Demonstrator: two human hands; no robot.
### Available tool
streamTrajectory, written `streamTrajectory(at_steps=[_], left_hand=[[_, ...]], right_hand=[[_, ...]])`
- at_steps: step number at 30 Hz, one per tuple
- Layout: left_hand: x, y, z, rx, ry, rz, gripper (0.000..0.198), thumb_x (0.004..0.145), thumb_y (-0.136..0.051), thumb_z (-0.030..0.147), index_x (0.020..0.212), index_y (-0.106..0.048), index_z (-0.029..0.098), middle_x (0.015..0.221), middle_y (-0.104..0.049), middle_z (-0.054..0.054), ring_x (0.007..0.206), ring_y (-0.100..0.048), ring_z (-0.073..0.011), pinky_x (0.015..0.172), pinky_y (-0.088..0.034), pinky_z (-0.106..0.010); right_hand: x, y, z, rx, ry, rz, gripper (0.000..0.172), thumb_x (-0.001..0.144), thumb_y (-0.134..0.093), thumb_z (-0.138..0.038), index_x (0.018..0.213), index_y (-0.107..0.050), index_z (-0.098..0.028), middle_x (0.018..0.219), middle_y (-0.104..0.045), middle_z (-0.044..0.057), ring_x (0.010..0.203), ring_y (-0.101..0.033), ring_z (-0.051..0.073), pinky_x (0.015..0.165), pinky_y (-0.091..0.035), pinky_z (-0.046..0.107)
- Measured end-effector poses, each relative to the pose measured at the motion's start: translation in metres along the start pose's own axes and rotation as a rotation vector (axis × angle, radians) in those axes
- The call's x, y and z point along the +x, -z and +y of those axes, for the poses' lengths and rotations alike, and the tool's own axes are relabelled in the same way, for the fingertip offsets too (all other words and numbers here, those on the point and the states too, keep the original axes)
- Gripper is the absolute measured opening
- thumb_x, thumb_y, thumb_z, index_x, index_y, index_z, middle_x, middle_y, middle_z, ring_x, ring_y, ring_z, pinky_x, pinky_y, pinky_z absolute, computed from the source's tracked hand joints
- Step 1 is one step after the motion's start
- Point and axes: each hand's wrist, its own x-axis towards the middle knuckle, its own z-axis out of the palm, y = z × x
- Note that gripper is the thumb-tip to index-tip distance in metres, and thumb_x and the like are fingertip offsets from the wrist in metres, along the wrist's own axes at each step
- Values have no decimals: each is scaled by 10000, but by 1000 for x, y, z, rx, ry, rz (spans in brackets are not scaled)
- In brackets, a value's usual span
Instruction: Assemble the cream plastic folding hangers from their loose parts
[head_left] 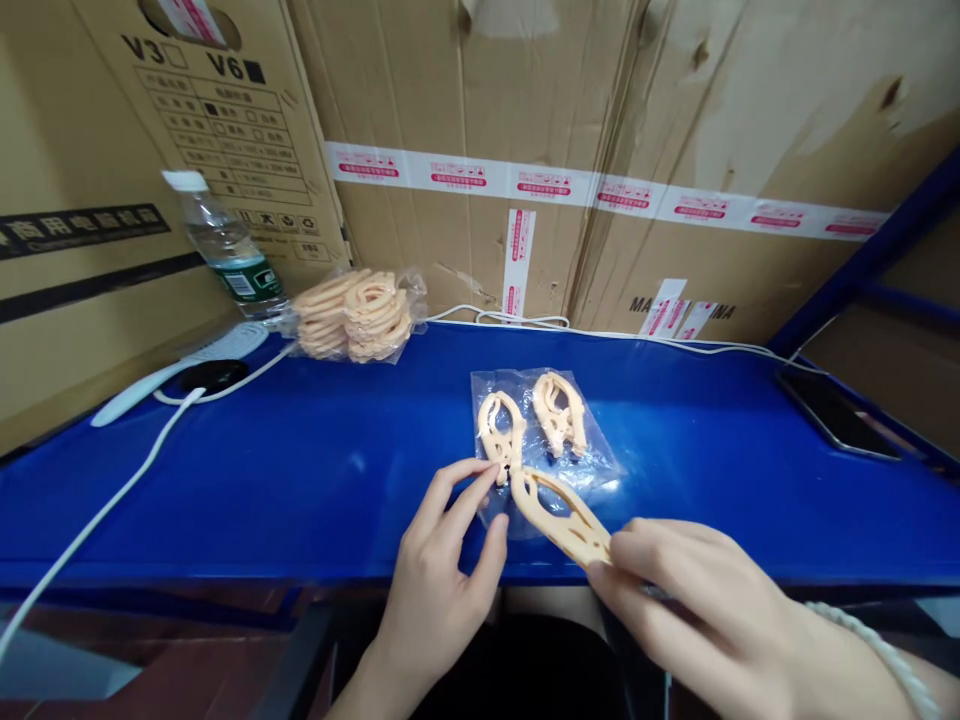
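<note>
My right hand grips the lower end of a peach-coloured plastic piece with cut-outs, which looks like a folding clothes hanger. That piece slants up and left, its far tip by a second folded hanger. My left hand has its fingers stretched out and its thumb apart, index fingertip at the lower end of the second hanger. Whether it presses on it I cannot tell. A third folded hanger lies to the right. Both lie on or in a clear plastic bag; which, I cannot tell.
On the blue table, a bag of stacked peach hangers stands at back left beside a water bottle. A pale comb-like brush and white cable lie left; a phone lies right. Cardboard boxes wall the back.
</note>
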Motion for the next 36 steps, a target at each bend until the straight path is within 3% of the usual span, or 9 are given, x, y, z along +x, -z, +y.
streamTrajectory(at_steps=[5, 10, 14, 18, 21, 25, 27, 30, 36], left_hand=[[0, 0, -1, -10, -8, 19, 365, 958, -527, 194, 1317, -585, 219, 1297, -562, -109, 1183, -601, -246, 1002, -565, -398], [0, 0, -1, -30, -13, 28, 332, 953, -528, 178, 1273, -610, 215, 1258, -587, -102, 1150, -619, -234, 992, -564, -386], [2, 2, 2, 4, -22, 24, 321, 942, -540, 187, 1252, -615, 224, 1240, -602, -99, 1157, -614, -244, 995, -545, -395], [3, 13, 4, 37, -14, -70, 413, 883, -635, 238, 1290, -565, 245, 1330, -555, -105, 1235, -571, -274, 1019, -526, -431], [5, 19, 1, 96, -12, -114, 467, 855, -680, 260, 1295, -525, 246, 1437, -491, -122, 1321, -513, -307, 1050, -498, -487], [12, 14, -3, 80, -90, -143, 83, 951, -546, 198, 1019, -584, 224, 1380, -570, -102, 1315, -534, -270, 1044, -494, -453], [15, 11, -2, 63, -110, -138, 139, 991, -462, 162, 933, -577, 214, 1275, -641, -91, 1271, -568, -244, 1028, -496, -418], [16, 8, 3, 56, -90, -92, 162, 1012, -435, 161, 978, -588, 207, 1107, -694, -78, 1109, -645, -219, 928, -522, -364], [19, 2, 2, 99, -35, 65, 127, 995, -506, 191, 890, -577, 199, 806, -656, -7, 724, -648, -151, 664, -487, -262]], right_hand=[[26, -44, 14, -297, 202, 65, 194, 949, -487, -118, 867, -659, -153, 689, -603, 39, 583, -526, 164, 490, -430, 311], [36, -71, 22, -427, 122, 80, 255, 971, -486, -107, 1149, -659, -48, 972, -722, 157, 929, -677, 252, 769, -589, 372], [23, -50, 32, -231, 23, 90, 290, 960, -453, -74, 1185, -637, -64, 938, -712, 155, 942, -674, 251, 774, -601, 402], [-6, -18, 52, 2, -237, 0, 380, 942, -582, -233, 1319, -578, -190, 1236, -651, 145, 1172, -598, 269, 950, -559, 461], [-28, -16, 63, 42, -367, -56, 465, 901, -675, -357, 1334, -561, -232, 1366, -565, 145, 1244, -565, 280, 983, -540, 473], [-40, -33, 66, 115, -439, 56, 106, 982, -545, -258, 1011, -639, -218, 1233, -623, 106, 1125, -627, 223, 927, -541, 394], [-40, -39, 63, 186, -490, 128, 129, 1000, -505, -239, 934, -612, -213, 1098, -669, 79, 1026, -655, 198, 873, -535, 346], [-37, -41, 55, 294, -596, 174, 135, 1013, -488, -264, 946, -594, -211, 916, -694, 39, 837, -670, 168, 748, -517, 283], [-29, -44, 51, 330, -720, 263, 193, 1008, -479, -311, 862, -556, -210, 749, -653, 3, 676, -625, 147, 656, -460, 257]])
